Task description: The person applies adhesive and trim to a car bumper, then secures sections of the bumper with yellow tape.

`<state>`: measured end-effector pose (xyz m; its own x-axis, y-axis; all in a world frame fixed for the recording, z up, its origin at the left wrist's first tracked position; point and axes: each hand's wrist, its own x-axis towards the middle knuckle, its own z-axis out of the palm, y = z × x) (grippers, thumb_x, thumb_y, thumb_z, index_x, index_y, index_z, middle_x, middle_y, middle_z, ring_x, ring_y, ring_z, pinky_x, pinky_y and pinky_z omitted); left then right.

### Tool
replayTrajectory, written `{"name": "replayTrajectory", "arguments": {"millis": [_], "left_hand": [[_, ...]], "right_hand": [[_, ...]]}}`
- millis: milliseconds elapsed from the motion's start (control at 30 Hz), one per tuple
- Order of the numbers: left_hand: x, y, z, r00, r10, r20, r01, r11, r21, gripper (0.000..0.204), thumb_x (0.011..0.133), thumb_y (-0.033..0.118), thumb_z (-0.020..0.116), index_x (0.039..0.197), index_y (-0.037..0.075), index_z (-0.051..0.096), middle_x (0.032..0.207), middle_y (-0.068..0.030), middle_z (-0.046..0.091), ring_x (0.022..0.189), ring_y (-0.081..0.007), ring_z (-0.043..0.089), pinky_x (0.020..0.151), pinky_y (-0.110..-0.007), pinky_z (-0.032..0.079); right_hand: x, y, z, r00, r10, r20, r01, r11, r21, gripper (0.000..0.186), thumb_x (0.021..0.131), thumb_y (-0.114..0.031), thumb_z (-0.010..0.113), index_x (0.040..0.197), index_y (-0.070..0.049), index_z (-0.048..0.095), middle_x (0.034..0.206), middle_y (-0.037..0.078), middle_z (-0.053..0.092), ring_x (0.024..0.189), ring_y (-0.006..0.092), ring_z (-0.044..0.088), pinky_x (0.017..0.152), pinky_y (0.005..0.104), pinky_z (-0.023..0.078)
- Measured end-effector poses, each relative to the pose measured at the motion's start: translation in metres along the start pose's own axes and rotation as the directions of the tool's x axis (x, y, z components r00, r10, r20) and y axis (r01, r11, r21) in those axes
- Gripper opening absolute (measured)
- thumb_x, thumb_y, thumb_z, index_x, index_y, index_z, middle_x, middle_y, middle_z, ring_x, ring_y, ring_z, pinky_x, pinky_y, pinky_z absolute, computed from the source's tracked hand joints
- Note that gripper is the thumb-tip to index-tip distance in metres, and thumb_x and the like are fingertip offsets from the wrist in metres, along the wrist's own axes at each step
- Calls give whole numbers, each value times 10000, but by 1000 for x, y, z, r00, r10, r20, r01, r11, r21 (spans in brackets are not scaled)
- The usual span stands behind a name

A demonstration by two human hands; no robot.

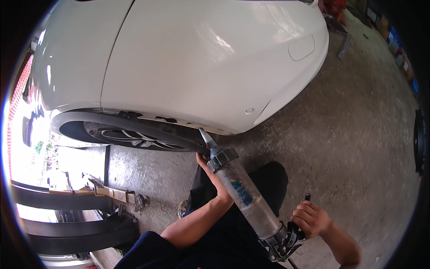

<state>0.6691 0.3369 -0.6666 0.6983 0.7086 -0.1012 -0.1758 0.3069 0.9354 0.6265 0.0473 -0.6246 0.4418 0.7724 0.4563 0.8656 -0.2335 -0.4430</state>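
My right hand (309,219) grips the black trigger handle of a caulking gun (255,210) with a clear barrel and blue stuff inside. Its tapered nozzle (207,138) points up-left at the seam along the lower edge of the white car body (210,54); whether it touches, I cannot tell. A black wheel-arch trim (170,132) hangs partly apart from the body above the alloy wheel (134,140). My left hand (208,172) reaches up beside the barrel, fingers at the trim's lower end and closed on it, partly hidden by the gun.
A jack (112,192) and large black curved parts (76,237) lie at lower left, by bright daylight. My dark-clothed knee (273,175) is below the car. Boxes (394,42) line the right edge, near a dark round object (419,139). A red object (333,9) stands behind the car.
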Motion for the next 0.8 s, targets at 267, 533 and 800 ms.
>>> {"name": "replayTrajectory", "arguments": {"millis": [267,533,800], "left_hand": [[3,7,9,987,-155,29,155,915,-373,418,999,304,466,1397,249,352,1144,-7,504,934,-131,539,823,-268,493],[6,0,6,999,-4,-34,-4,972,-236,505,992,144,484,1444,261,292,1275,-34,490,976,-150,569,782,-287,547],[7,-4,0,1000,-3,1,3,964,-266,593,957,93,541,1458,247,266,1293,-45,464,994,-143,551,775,-288,553]], "right_hand": [[-9,10,8,1000,-15,24,18,995,-101,183,644,-121,653,803,-59,585,808,66,588,750,242,612,667,332,504],[-14,19,11,998,-54,33,58,988,-143,173,642,-136,652,785,-71,581,794,63,596,740,237,615,657,329,496],[-19,19,10,997,-70,25,73,983,-169,152,657,-112,652,782,-71,576,786,63,607,736,229,622,651,327,500]]}}
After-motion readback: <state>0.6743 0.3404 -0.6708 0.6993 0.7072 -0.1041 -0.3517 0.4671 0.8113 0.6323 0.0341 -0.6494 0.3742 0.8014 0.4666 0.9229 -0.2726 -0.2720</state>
